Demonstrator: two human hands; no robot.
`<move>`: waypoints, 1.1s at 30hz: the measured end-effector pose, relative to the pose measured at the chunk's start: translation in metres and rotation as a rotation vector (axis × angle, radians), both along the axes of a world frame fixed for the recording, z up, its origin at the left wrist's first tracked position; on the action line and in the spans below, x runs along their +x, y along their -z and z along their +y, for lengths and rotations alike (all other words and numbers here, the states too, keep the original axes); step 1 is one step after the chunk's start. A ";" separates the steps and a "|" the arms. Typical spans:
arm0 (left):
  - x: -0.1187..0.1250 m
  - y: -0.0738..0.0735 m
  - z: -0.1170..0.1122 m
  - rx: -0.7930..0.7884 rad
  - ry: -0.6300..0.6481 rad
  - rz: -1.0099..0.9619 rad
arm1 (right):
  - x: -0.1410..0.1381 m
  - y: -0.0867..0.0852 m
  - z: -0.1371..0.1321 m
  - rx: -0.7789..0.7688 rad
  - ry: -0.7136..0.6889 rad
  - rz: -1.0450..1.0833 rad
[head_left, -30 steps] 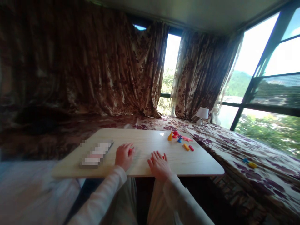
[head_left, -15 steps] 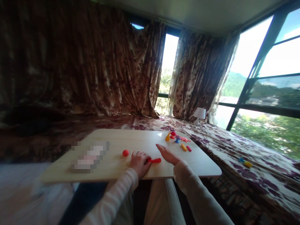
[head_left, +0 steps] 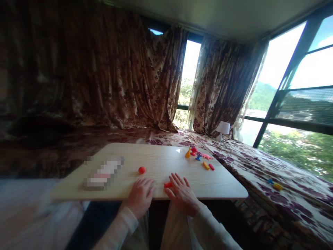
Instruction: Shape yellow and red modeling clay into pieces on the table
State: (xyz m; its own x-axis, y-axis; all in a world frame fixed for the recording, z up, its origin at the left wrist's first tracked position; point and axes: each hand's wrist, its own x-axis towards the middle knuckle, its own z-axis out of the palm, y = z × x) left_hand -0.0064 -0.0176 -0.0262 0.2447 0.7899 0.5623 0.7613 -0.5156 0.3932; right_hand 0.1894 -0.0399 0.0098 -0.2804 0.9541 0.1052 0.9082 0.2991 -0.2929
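Observation:
My right hand (head_left: 180, 195) lies flat with its fingers spread over a red roll (head_left: 168, 185) that looks like modelling clay. Only the left end of that roll shows; the palm and fingers cover the rest. To its left, my left hand (head_left: 142, 196) rests at the near edge of the table, fingers stretched out and nothing visible in them. A small red ball (head_left: 142, 170) sits on the tabletop just beyond the left fingers, apart from them.
On the pale wooden table (head_left: 156, 156) stand a yellow cone-like piece (head_left: 188, 153), a blue figure (head_left: 198, 156), red and pink pieces (head_left: 207, 156) and a yellow stick (head_left: 205, 166). A blurred-out flat item (head_left: 104, 173) lies left. A white lamp (head_left: 223, 128) stands on the flowered cloth behind.
My left hand has let go of the red roll and drawn back to the left. My right hand has come down and leftward onto the roll. The view has shifted slightly.

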 end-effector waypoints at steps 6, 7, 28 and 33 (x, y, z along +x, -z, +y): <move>-0.002 0.005 0.001 0.066 -0.018 -0.069 | -0.008 -0.007 0.036 -0.047 0.034 -0.022; -0.001 0.004 0.002 0.076 -0.022 -0.076 | -0.011 -0.008 0.044 -0.053 0.045 -0.022; 0.001 -0.001 -0.003 0.073 -0.079 -0.251 | -0.036 -0.009 0.057 0.097 0.005 -0.073; 0.001 0.000 -0.003 0.075 -0.072 -0.277 | -0.030 0.006 0.016 0.121 -0.019 -0.078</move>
State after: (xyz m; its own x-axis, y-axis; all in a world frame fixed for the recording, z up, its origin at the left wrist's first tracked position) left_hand -0.0052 -0.0202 -0.0261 0.0189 0.7532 0.6575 0.6658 -0.5001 0.5538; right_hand 0.1590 -0.0242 0.0037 -0.3102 0.9303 0.1960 0.9206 0.3453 -0.1821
